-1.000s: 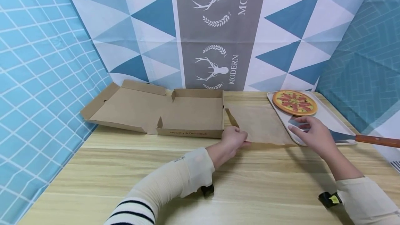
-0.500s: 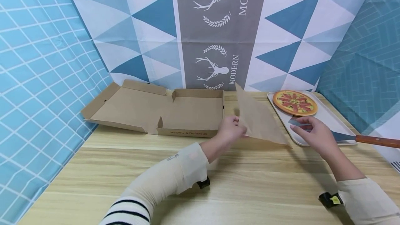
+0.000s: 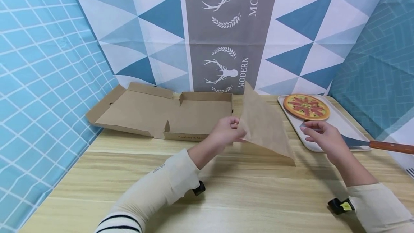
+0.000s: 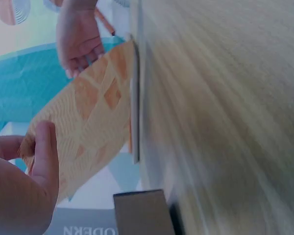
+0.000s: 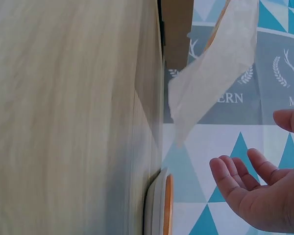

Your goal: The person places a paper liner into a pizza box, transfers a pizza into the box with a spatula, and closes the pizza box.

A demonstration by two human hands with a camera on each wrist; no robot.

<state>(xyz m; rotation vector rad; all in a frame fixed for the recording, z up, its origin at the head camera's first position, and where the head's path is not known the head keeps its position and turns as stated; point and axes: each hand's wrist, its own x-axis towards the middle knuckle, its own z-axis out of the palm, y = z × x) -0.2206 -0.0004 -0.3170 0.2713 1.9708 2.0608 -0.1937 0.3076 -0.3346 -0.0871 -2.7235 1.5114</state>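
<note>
My left hand point(image 3: 226, 131) pinches one edge of a brown sheet of parchment paper point(image 3: 265, 125), which hangs tilted beside the box. In the left wrist view, thumb and fingers close on the paper point(image 4: 88, 112) edge. Just left of it lies an open cardboard pizza box point(image 3: 200, 116), its lid folded out flat. My right hand point(image 3: 326, 139) hovers by the near side of a white tray point(image 3: 350, 129), fingers loosely bent, holding nothing; the right wrist view shows that hand point(image 5: 269, 191) with a gap between thumb and fingers. A pizza point(image 3: 306, 107) lies on the tray.
A spatula with a wooden handle point(image 3: 391, 147) lies across the tray, its handle sticking out to the right; my right hand partly covers its blade. Patterned cloth walls point(image 3: 161, 28) stand behind and on both sides of the wooden table point(image 3: 252, 197).
My left hand has lifted the parchment paper off the table and drawn it leftward toward the box, so the sheet now stands tilted. The right hand has barely moved.
</note>
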